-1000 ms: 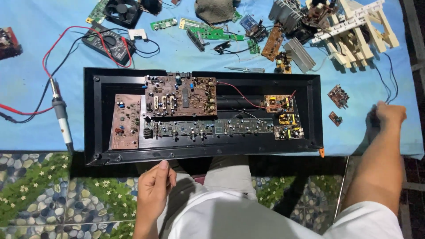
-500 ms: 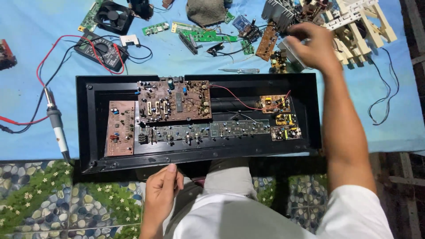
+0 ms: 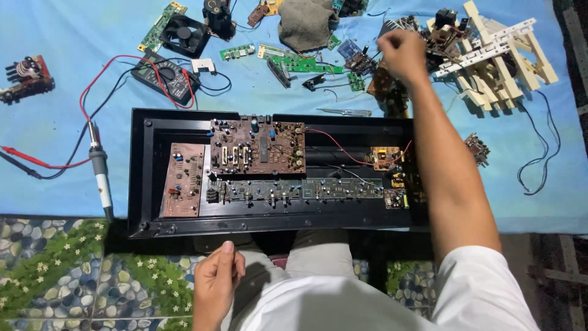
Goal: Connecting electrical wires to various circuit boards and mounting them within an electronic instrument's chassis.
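The right hand (image 3: 401, 54) reaches into the loose parts pile (image 3: 380, 73) at the blue cloth's (image 3: 61, 122) far edge, grip closed, contents unclear; picking seems underway. The left hand (image 3: 217, 285) rests loosely curled and empty below the black chassis (image 3: 138, 184).

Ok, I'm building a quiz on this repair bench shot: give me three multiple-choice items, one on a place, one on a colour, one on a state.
1. Where is the right hand?
A. On the soldering iron
B. Over the loose parts beyond the black chassis
C. In the lap

2. What colour is the cloth under the parts?
A. Light blue
B. Red
C. Yellow

3. How is the black chassis?
A. Closed with a lid
B. Standing on end
C. Lying open, circuit boards showing

Answers: 
1 B, the arm stretches across the chassis to the small boards at the far side. 
2 A, blue shows all around the multimeter. 
3 C, the brown circuit board lies bare inside it.
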